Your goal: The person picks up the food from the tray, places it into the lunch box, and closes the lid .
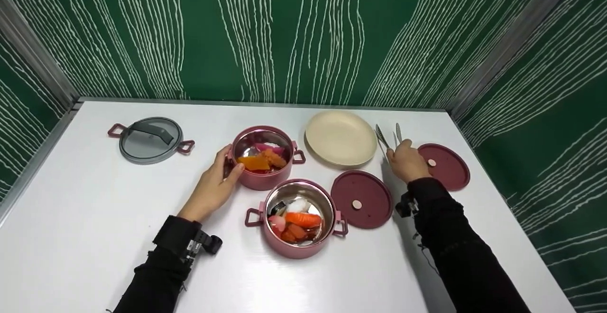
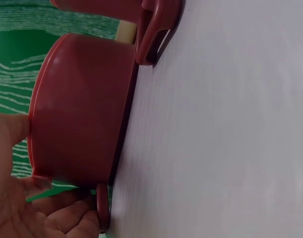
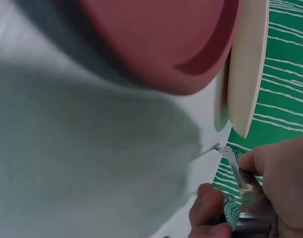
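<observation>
My left hand holds the far pink pot at its left side, thumb on the rim and fingers by the side handle. Inside lie an orange piece, a breaded-looking piece and a pink one. Over on the right, my right hand grips metal tongs, their two arms spread apart and pointing away from me. The tongs are between the cream plate and the right maroon lid. My palm hides their rear end.
Nearer me stands a second pink pot with several food-like pieces, including an orange one. A second maroon lid lies beside it. A glass lid with a dark handle sits at the far left. Green walls border the white table.
</observation>
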`<action>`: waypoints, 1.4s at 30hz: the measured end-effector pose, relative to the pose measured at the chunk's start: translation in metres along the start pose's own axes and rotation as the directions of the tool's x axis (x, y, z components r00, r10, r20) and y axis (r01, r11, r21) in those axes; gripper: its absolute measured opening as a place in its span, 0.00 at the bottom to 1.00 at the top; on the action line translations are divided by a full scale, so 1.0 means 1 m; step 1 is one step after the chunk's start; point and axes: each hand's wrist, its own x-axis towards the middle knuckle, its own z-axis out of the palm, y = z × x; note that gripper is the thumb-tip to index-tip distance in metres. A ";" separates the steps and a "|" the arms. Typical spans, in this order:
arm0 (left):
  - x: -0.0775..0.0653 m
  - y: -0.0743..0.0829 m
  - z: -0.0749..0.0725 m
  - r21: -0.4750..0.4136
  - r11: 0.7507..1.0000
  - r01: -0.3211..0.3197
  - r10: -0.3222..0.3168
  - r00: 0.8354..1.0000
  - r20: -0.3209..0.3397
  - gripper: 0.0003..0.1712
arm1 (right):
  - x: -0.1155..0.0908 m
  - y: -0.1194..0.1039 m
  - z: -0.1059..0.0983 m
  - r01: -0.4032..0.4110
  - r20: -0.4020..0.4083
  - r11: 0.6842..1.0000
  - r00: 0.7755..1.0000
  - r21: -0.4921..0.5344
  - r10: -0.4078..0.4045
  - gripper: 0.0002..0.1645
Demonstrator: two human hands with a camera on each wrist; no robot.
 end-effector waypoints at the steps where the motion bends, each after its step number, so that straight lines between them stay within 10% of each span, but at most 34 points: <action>1: 0.000 0.000 0.000 0.001 1.000 0.000 0.000 1.000 -0.001 0.42 | 0.000 -0.001 0.000 -0.006 0.003 1.000 1.000 -0.006 0.006 0.37; 29: -0.001 -0.002 0.001 0.014 1.000 -0.010 0.010 1.000 -0.003 0.43 | -0.001 0.000 0.009 -0.024 -0.048 0.998 0.999 -0.055 0.021 0.38; 42: 0.001 -0.001 0.000 0.011 1.000 -0.012 0.012 1.000 -0.009 0.42 | -0.026 -0.003 0.004 0.168 -0.174 0.979 0.967 -0.116 -0.186 0.41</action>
